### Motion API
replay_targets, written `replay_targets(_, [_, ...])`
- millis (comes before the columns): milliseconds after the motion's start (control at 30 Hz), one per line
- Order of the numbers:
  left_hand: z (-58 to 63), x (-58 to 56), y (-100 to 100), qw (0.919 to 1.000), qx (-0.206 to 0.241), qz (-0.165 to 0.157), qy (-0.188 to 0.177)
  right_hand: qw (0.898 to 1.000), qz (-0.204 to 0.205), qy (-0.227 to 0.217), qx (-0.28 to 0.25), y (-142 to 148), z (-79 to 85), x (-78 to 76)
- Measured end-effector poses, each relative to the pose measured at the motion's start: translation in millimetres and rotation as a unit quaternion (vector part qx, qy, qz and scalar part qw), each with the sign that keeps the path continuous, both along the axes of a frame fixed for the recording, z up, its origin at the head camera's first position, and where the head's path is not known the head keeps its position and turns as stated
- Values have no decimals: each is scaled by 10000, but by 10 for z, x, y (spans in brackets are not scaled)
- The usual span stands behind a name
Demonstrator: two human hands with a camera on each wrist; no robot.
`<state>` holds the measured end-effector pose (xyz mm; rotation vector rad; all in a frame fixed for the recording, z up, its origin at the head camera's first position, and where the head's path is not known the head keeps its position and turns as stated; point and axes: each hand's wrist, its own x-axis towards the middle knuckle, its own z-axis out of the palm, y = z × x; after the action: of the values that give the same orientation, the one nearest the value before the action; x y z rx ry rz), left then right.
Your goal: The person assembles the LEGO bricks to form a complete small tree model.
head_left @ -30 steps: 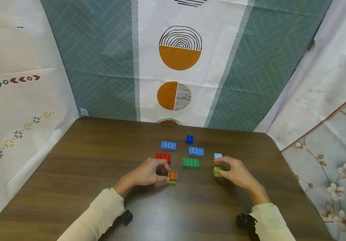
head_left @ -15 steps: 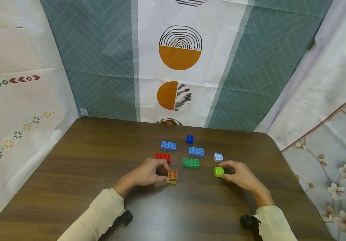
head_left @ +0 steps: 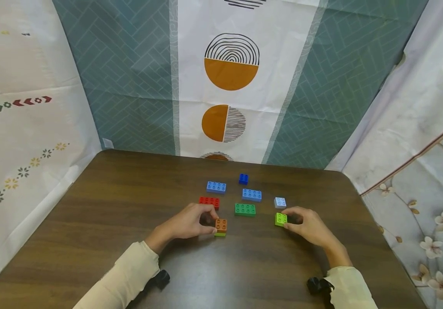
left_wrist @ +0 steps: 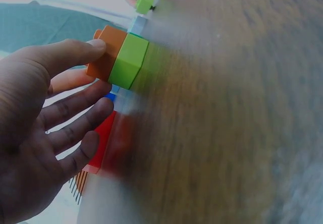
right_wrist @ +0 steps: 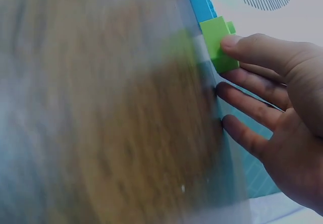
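My left hand (head_left: 184,223) pinches an orange toy building brick (head_left: 221,225), which is stacked on a lime green brick (left_wrist: 130,60). In the left wrist view the thumb lies against the orange brick, while the other fingers spread below. Farther right, my right hand (head_left: 309,224) pinches a separate lime green brick (head_left: 281,219) between thumb and fingers. That brick shows plainly in the right wrist view, with the thumb (right_wrist: 233,42) on its side. A light blue brick (head_left: 280,202) lies just beyond it.
Between and behind the hands lie a green brick (head_left: 245,209), a red brick (head_left: 209,201) partly hidden by the left hand, two blue long bricks (head_left: 216,187) and a small dark blue brick (head_left: 243,178). All rest on the brown wooden table (head_left: 136,184), with patterned cloths behind.
My right hand has shifted slightly right and its fingers no longer cover the light blue brick; more of its lime brick shows. The left hand and its stack stay in place.
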<state>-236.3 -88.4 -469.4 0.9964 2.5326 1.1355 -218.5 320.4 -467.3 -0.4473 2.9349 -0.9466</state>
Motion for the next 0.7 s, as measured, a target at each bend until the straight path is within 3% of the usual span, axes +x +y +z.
replay_targets(233, [14,15,-7,9999,34,-20,-118,9996,-62,124,-242,-137,51,18])
replay_targets(700, [24,18,-7,10000,27,-4,-63,9971,371,68,-661,-654,190,46])
